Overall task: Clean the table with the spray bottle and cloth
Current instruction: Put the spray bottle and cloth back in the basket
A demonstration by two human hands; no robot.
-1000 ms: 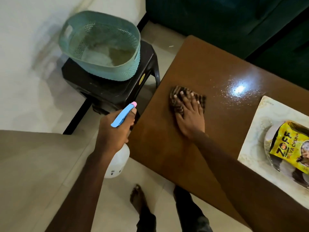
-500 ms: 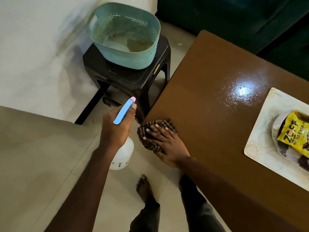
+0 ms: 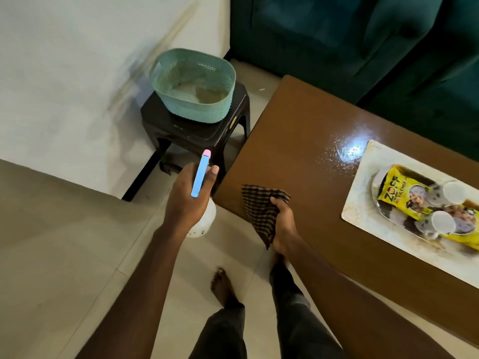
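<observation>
At the table [image 3: 298,141] edge, right grip [image 3: 283,224] clutches the cloth [image 3: 259,211]; left grip [image 3: 186,200] holds the spray bottle [image 3: 200,174].

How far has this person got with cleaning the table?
Done, it seems: the table has been sprayed, since droplets glisten near the mat. In hand: the right hand grips the bunched cloth at the near corner, and the left hand holds the bottle beside the table. Left: wiping those droplets, and probably under the mat.
</observation>
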